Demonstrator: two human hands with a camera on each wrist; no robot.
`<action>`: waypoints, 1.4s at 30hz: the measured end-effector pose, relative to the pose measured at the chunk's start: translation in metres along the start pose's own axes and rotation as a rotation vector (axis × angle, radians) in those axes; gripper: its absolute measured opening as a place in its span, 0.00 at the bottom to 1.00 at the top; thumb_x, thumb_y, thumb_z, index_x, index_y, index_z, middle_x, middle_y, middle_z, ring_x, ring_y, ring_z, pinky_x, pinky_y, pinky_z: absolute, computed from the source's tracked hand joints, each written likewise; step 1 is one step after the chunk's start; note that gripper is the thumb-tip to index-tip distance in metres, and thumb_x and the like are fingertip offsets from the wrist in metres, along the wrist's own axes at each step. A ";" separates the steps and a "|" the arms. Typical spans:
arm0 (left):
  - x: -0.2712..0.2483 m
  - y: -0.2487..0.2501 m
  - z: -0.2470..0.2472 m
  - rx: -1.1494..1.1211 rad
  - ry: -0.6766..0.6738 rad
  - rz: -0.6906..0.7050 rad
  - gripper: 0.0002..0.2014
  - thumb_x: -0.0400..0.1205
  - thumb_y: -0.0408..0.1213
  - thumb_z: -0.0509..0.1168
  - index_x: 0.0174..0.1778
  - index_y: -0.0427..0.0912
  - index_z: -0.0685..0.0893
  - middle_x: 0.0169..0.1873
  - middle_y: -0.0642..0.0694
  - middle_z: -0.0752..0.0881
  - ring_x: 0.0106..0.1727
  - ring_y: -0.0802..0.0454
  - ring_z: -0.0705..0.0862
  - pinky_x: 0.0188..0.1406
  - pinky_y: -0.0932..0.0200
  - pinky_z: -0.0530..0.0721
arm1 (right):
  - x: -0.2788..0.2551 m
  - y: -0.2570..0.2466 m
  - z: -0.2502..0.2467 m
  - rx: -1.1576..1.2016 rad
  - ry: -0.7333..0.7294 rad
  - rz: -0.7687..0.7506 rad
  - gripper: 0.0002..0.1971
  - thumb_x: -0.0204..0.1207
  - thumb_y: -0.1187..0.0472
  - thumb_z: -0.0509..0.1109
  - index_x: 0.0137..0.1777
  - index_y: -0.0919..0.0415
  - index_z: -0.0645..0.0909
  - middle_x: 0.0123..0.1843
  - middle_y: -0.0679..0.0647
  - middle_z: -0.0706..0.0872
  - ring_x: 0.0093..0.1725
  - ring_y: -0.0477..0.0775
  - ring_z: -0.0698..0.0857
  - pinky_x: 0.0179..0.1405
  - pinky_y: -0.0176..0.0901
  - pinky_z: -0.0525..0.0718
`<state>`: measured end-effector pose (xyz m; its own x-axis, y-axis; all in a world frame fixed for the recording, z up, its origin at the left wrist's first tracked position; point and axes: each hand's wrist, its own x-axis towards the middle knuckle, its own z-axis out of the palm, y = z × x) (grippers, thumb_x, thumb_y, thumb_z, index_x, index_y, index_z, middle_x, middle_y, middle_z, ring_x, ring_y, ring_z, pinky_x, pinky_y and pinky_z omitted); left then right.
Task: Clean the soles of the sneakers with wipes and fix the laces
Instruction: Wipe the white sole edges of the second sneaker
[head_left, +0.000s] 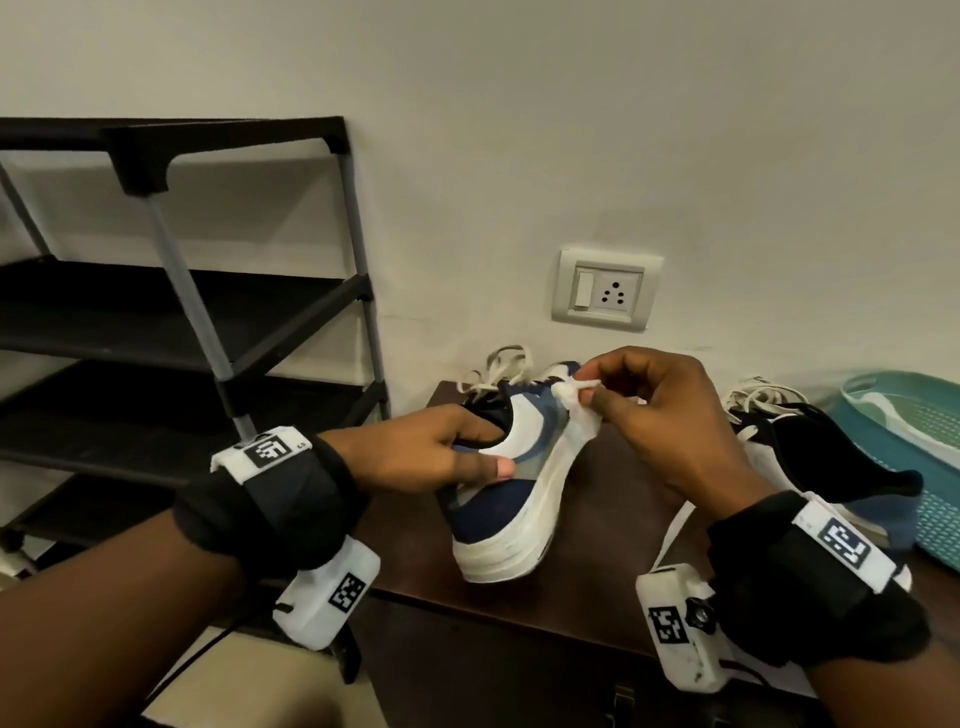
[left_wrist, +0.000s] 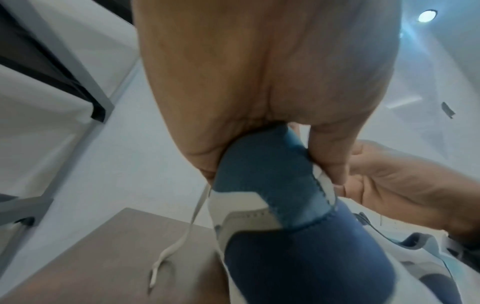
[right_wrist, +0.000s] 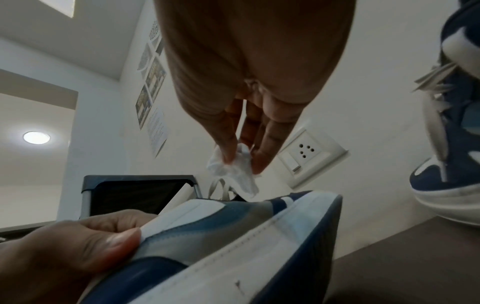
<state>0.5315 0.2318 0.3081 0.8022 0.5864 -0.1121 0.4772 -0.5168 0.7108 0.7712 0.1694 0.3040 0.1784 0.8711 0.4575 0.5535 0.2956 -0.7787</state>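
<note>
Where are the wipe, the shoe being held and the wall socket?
wipe (head_left: 581, 410), head view, crumpled middle.
held sneaker (head_left: 511, 512), head view, white sole edge.
wall socket (head_left: 605, 290), head view, plate's centre.

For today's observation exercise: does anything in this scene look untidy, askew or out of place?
Yes. Both sneakers have undone laces: the held sneaker trails a loose lace, and the second sneaker lies on the table with laces sprawled. The wipe is crumpled.

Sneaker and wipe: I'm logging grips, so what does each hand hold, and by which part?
The left hand grips the sneaker at its heel collar, thumb outside. The right hand pinches a crumpled wipe by its upper end between its fingertips.
</note>
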 end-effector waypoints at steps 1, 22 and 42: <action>-0.007 -0.004 -0.003 -0.068 -0.008 -0.006 0.19 0.87 0.44 0.68 0.50 0.26 0.84 0.42 0.31 0.86 0.44 0.49 0.84 0.48 0.48 0.84 | -0.002 -0.003 0.004 0.000 -0.023 -0.028 0.09 0.75 0.66 0.77 0.45 0.48 0.91 0.43 0.40 0.92 0.47 0.43 0.90 0.52 0.46 0.88; -0.017 -0.009 -0.007 -0.050 0.252 -0.099 0.19 0.92 0.46 0.58 0.46 0.35 0.84 0.38 0.45 0.84 0.39 0.54 0.81 0.46 0.58 0.80 | -0.024 -0.001 0.028 -0.346 -0.268 -0.425 0.20 0.70 0.78 0.75 0.43 0.48 0.88 0.47 0.41 0.90 0.49 0.39 0.87 0.51 0.38 0.84; -0.022 -0.023 -0.014 0.024 0.301 -0.146 0.17 0.92 0.48 0.58 0.46 0.41 0.85 0.44 0.37 0.90 0.40 0.51 0.85 0.48 0.45 0.85 | -0.047 -0.030 0.054 -0.276 -0.561 -0.562 0.13 0.75 0.69 0.73 0.52 0.50 0.91 0.53 0.43 0.89 0.56 0.43 0.86 0.58 0.33 0.81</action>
<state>0.4980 0.2396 0.3037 0.5843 0.8115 0.0016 0.5902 -0.4263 0.6855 0.7024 0.1406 0.2822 -0.5737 0.7104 0.4076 0.6314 0.7006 -0.3324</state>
